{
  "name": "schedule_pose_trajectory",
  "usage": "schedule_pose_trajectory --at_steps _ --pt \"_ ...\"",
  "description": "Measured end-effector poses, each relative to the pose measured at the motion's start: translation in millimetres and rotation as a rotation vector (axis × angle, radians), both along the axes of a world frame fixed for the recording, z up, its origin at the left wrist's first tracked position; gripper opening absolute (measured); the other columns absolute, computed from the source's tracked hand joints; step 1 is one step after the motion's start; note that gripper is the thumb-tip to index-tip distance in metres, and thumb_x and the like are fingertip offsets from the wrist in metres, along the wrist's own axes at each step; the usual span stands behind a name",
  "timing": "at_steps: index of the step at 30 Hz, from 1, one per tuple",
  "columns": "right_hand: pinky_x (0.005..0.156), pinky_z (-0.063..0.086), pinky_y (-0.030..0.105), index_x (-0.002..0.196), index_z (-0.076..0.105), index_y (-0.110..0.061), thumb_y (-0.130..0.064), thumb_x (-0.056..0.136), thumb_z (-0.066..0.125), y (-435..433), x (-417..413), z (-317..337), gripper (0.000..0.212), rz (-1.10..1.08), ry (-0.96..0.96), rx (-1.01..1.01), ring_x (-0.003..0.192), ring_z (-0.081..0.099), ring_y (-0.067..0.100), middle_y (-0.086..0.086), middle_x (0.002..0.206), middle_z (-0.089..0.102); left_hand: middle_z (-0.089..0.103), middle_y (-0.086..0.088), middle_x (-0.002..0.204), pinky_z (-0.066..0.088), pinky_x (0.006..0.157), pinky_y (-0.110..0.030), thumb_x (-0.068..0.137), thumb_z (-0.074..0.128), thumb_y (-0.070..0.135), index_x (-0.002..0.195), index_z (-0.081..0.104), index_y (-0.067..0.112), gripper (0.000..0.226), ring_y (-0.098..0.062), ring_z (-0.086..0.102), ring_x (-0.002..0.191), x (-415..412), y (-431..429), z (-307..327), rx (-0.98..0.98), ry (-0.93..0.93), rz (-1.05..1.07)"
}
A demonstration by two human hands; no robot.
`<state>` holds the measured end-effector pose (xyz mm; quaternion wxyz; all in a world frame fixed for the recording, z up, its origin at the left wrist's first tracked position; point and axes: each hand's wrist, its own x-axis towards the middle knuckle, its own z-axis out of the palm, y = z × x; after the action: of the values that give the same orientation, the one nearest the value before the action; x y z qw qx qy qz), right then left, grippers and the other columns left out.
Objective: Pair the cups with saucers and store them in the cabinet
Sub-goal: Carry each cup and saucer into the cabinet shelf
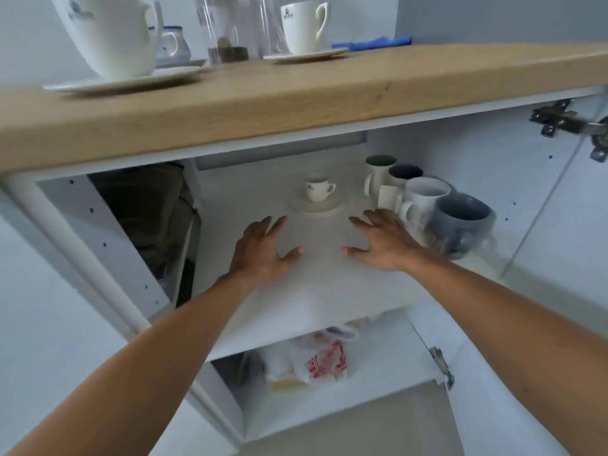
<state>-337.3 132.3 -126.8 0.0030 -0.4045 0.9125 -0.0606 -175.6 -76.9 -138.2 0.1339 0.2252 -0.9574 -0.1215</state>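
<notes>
Inside the open cabinet, a small white cup stands upright on its white saucer at the back of the white shelf. My left hand and my right hand hover over the shelf just in front of that pair, fingers spread, holding nothing. On the wooden counter above, a large white cup rests on a saucer at the left. Another white cup sits on a saucer further back.
Several mugs line the right side of the shelf, close to my right hand. A blue-patterned cup, a glass jar and a blue cloth are on the counter. A plastic bag lies on the lower shelf. The cabinet door is open at right.
</notes>
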Motion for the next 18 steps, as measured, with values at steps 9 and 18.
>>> schedule_pose_trajectory --at_steps 9,18 --pt "0.120 0.004 0.055 0.158 0.008 -0.032 -0.081 0.085 0.034 70.9 99.4 60.1 0.091 -0.063 -0.149 0.123 0.153 -0.005 0.029 0.007 0.168 0.002 0.005 -0.001 0.167 0.015 0.120 -0.049 0.085 0.034 0.078 0.156 0.007 0.038 0.086 -0.026 0.000 0.153 101.0 66.9 58.3 0.067 -0.181 -0.060" --pt "0.119 -0.003 0.055 0.158 0.000 -0.034 -0.079 0.087 0.034 157.8 208.6 166.0 0.091 -0.076 -0.267 0.237 0.153 -0.014 0.028 0.004 0.168 -0.006 0.003 0.002 0.167 0.017 0.119 -0.050 0.084 0.031 0.081 0.155 0.005 0.040 0.087 -0.027 -0.002 0.153 202.5 142.0 160.2 0.117 -0.299 -0.127"
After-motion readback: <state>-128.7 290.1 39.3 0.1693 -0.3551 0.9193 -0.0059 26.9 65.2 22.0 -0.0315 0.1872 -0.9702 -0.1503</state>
